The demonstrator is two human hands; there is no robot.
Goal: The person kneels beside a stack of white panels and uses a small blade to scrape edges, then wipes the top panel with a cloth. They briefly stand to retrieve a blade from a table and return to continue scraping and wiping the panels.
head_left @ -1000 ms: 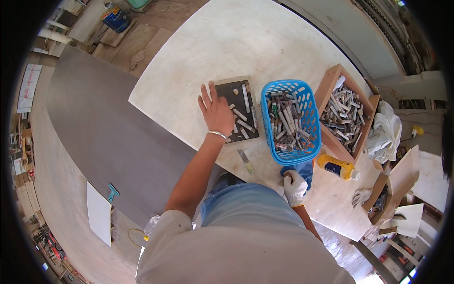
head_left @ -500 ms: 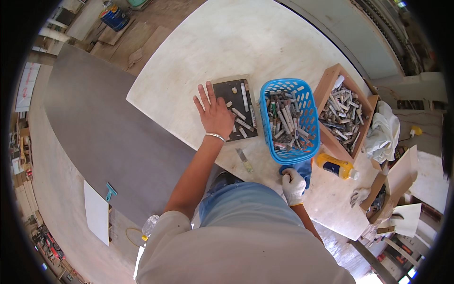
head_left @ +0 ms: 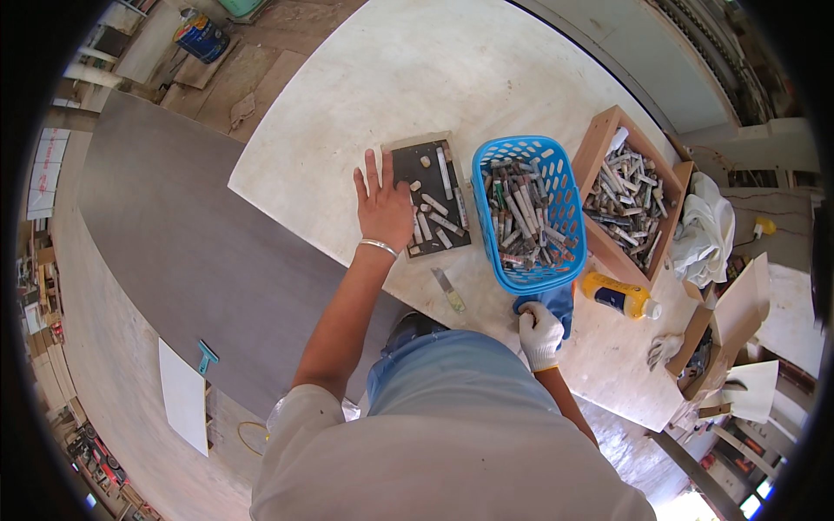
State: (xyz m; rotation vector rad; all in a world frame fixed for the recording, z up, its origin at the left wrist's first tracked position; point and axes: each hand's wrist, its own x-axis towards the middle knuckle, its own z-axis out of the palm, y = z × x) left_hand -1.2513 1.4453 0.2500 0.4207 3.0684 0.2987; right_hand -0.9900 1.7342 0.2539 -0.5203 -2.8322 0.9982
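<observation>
My bare left hand (head_left: 385, 208), with a bangle at the wrist, lies over the left edge of a dark, pale-rimmed tray (head_left: 441, 233). Its fingers are stretched out and hold nothing visible. On the tray lie several short crayon-like sticks (head_left: 445, 174) and stubs. My right hand (head_left: 540, 337), in a white knit glove, is closed like a fist against a blue cloth-like thing (head_left: 560, 311) below the basket. What that fist holds, if anything, is hidden. Between my hands, a blue plastic basket (head_left: 529, 280) contains many more sticks.
A wooden box (head_left: 599, 156) of sticks stands right of the basket. Nearby are a yellow bottle (head_left: 618, 297), a white cloth (head_left: 702, 230), another glove (head_left: 665, 349) and an open cardboard box (head_left: 738, 304). A flat clear-and-green strip (head_left: 449, 290) lies near the table edge. A grey panel (head_left: 200, 234) extends left.
My left hand has shifted a little left over the tray, uncovering more of the sticks. My right hand stays closed by the blue cloth-like thing. The whole view has shifted slightly.
</observation>
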